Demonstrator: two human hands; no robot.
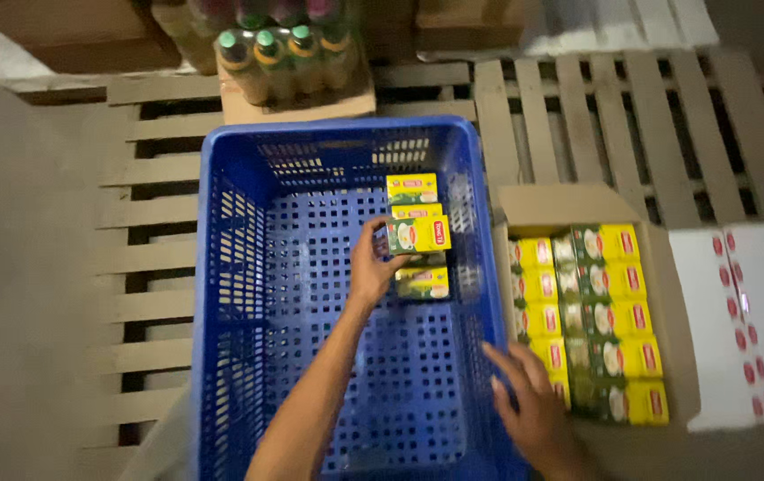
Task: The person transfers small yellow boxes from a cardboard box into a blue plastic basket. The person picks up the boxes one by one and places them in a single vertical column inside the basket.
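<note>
Inside the blue crate (248, 294), left hand (371, 272) fingers pinch a yellow-green box (417, 235); right hand (533, 405) fingers spread, blurred.

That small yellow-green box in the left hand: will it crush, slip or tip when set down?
The box is probably stiff, flat-sided cardboard, so unlikely to roll. The left hand lifts it by the fingertips, so it is likely light. Its glossy faces may slip.

A wooden pallet (159, 214) of pale slats carries everything here. Directly on it rest a blue plastic crate (221, 294), an open cardboard carton (569, 203) beside the crate, and a shrink-wrapped pack of bottles (284, 62) behind it.
</note>
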